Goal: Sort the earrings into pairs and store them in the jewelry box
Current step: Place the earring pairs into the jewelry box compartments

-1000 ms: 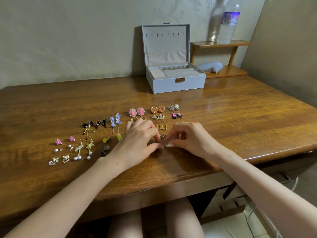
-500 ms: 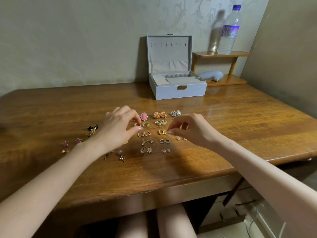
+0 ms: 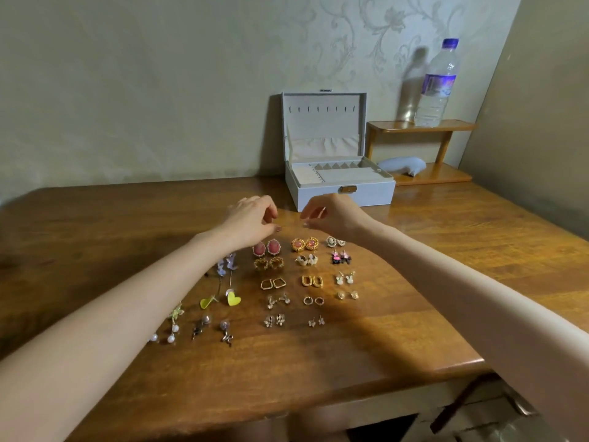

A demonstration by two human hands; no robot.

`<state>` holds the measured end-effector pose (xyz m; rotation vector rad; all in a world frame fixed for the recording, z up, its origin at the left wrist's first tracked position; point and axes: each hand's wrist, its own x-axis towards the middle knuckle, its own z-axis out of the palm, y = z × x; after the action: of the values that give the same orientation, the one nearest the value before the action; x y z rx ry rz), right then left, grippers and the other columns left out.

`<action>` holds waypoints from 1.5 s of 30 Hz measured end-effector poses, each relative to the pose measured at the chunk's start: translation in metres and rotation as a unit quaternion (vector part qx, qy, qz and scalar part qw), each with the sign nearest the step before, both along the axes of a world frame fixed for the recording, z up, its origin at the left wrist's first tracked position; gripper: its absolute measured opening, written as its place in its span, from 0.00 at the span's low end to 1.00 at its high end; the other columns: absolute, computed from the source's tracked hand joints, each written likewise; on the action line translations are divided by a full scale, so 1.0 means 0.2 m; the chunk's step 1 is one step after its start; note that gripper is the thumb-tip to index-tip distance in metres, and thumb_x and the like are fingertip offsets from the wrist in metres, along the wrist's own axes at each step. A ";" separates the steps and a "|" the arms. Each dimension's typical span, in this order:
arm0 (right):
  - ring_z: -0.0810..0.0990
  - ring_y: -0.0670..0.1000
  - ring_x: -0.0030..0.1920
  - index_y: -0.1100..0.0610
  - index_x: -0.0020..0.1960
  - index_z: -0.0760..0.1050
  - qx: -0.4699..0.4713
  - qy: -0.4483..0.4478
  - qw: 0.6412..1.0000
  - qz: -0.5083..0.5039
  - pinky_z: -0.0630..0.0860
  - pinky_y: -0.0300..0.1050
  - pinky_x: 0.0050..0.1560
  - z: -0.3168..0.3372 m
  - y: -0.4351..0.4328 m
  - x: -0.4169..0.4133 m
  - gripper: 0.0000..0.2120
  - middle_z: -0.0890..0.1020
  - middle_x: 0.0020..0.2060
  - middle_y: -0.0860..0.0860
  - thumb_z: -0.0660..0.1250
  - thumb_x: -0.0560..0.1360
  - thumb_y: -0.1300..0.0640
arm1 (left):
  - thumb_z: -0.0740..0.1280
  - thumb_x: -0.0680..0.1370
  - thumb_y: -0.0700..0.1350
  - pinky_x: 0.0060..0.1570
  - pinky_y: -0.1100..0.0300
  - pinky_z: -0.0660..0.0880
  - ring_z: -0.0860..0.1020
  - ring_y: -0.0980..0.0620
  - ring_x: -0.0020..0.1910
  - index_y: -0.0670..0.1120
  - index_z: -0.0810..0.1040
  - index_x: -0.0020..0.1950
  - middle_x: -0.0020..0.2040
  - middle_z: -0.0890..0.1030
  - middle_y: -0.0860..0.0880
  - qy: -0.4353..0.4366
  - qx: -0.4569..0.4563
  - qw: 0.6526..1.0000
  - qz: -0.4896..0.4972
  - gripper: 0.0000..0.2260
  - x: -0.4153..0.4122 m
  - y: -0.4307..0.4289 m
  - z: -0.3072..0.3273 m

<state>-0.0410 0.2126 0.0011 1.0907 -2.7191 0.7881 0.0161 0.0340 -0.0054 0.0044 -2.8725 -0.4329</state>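
Several earring pairs lie in rows on the wooden table (image 3: 446,250): pink ovals (image 3: 266,248), gold-rimmed pink rounds (image 3: 304,244), gold squares (image 3: 273,284), small hoops (image 3: 313,301), yellow hearts (image 3: 233,298) and pearl drops (image 3: 172,333). The grey jewelry box (image 3: 341,189) stands open at the back, its compartments showing. My left hand (image 3: 251,218) and my right hand (image 3: 334,215) hover side by side between the top earring row and the box. Their fingers are loosely curled and I see nothing in them. My left forearm covers some earrings on the left.
A small wooden shelf (image 3: 424,126) stands right of the box, carrying a water bottle (image 3: 436,84) on top and a grey object (image 3: 402,164) below. Walls close off the back and right. The table's front edge is near my knees.
Both hands left the small earrings near the front and moved away from me, past the top row, toward the box. The camera tilted upward.
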 end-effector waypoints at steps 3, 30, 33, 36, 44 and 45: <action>0.76 0.47 0.47 0.55 0.56 0.78 -0.003 0.002 1.000 -0.027 0.75 0.42 0.50 -0.02 0.02 -0.12 0.11 0.80 0.54 0.54 0.70 0.74 0.57 | 0.68 0.75 0.45 0.58 0.52 0.73 0.74 0.51 0.55 0.47 0.70 0.60 0.59 0.72 0.47 0.003 0.039 0.999 -0.025 0.14 -0.10 0.05 0.00; 0.74 0.57 0.53 0.58 0.50 0.77 0.005 0.153 0.980 -0.130 0.62 0.43 0.41 -0.05 -0.16 -0.60 0.07 0.78 0.51 0.56 0.66 0.73 0.66 | 0.74 0.70 0.40 0.43 0.57 0.71 0.76 0.43 0.51 0.47 0.73 0.44 0.54 0.77 0.42 0.034 0.114 0.990 0.070 0.11 -0.67 0.02 0.01; 0.75 0.57 0.52 0.58 0.48 0.78 -0.007 0.153 0.982 -0.112 0.62 0.43 0.40 -0.06 -0.20 -0.53 0.06 0.79 0.49 0.55 0.66 0.72 0.65 | 0.75 0.69 0.41 0.43 0.58 0.71 0.76 0.43 0.51 0.46 0.73 0.44 0.54 0.77 0.42 0.036 0.111 0.991 0.061 0.12 -0.58 -0.05 0.01; 0.75 0.55 0.49 0.58 0.48 0.78 -0.006 0.150 0.985 -0.082 0.62 0.42 0.40 -0.07 -0.22 -0.46 0.06 0.79 0.48 0.54 0.68 0.72 0.63 | 0.75 0.69 0.40 0.44 0.58 0.72 0.76 0.43 0.53 0.46 0.74 0.43 0.53 0.78 0.43 0.041 0.105 0.992 0.055 0.11 -0.48 -0.10 -0.01; 0.76 0.49 0.42 0.55 0.47 0.79 -0.006 0.088 0.996 0.012 0.73 0.45 0.40 -0.03 -0.14 -0.36 0.05 0.76 0.41 0.48 0.71 0.71 0.57 | 0.74 0.70 0.42 0.38 0.64 0.70 0.78 0.46 0.53 0.45 0.73 0.43 0.48 0.79 0.45 0.049 0.104 0.991 0.062 0.10 -0.19 -0.20 -0.02; 0.76 0.49 0.41 0.55 0.47 0.79 -0.008 0.080 0.997 0.019 0.74 0.46 0.41 -0.02 -0.12 -0.35 0.05 0.77 0.41 0.48 0.71 0.72 0.56 | 0.74 0.70 0.42 0.35 0.66 0.69 0.78 0.45 0.52 0.45 0.73 0.44 0.48 0.79 0.45 0.047 0.104 0.991 0.062 0.10 -0.17 -0.21 -0.02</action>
<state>-0.1118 0.1877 -0.0031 1.1538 -2.5640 0.6936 -0.0169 -0.0072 -0.0086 0.1929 -2.7024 -0.6856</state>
